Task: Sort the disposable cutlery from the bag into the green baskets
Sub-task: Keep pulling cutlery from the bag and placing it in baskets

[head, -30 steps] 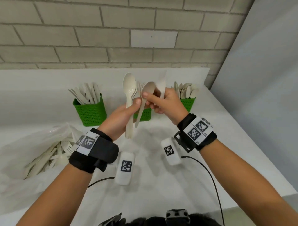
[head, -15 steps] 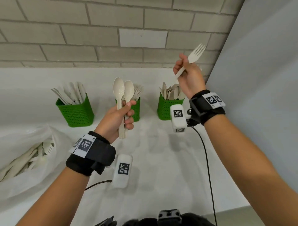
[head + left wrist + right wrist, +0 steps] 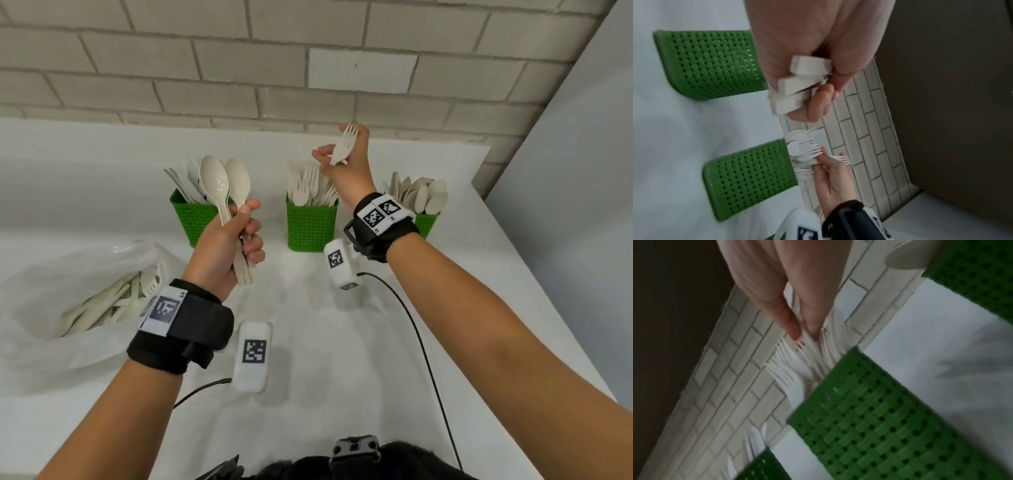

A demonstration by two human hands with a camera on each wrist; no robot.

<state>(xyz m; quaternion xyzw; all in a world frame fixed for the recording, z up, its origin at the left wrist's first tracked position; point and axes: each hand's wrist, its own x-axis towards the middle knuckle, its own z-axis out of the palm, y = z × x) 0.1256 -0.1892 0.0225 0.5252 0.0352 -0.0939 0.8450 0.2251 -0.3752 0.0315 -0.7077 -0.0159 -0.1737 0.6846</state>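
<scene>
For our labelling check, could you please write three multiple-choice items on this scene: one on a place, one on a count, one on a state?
1. Above which green basket is the right hand?
A. fork basket
B. knife basket
C. spoon basket

2. How many spoon bowls rise from the left hand?
A. one
B. two
C. four

3. The fork is
A. lying on the table
B. inside the bag
C. held in the right hand

Key: 1 A, it is above the fork basket; 2 B, the spoons show two bowls; 3 C, fingers hold it.

bag (image 3: 68, 291) left, three baskets (image 3: 311, 222) behind, seemingly against wall (image 3: 308, 68)
</scene>
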